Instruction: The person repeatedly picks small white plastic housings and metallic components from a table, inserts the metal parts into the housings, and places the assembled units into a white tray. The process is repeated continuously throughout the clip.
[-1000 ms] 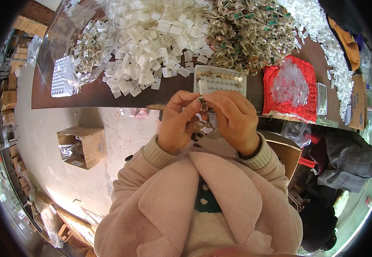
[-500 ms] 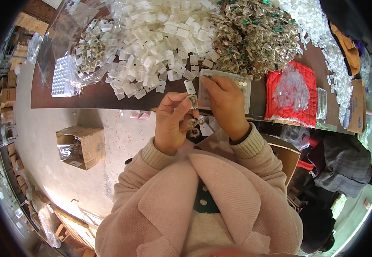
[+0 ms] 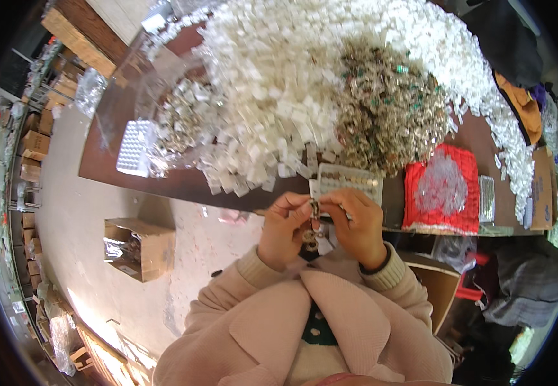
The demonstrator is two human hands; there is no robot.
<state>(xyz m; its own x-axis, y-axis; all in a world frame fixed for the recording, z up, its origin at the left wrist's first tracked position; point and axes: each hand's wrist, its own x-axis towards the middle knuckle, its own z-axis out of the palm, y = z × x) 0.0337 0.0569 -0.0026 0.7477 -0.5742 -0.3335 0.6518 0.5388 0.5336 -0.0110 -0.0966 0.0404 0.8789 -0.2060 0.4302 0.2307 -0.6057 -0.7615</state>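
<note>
The held tab is whitish; the cloth bright red

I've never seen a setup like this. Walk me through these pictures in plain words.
There is no machine here: a person works with two bare hands, the left hand and the right hand. The view comes from a wide fisheye camera worn on that person's head and looking down, so straight edges bend near the rim.

The brown table carries a large pile of whitish plastic pieces, a heap of clear, brownish coils with green bits, a tray with rows of small round pieces, and a red cloth bearing clear plastic bits.

The left hand pinches a small part, and the right hand's fingers are right at it. It is too small to identify.
</note>
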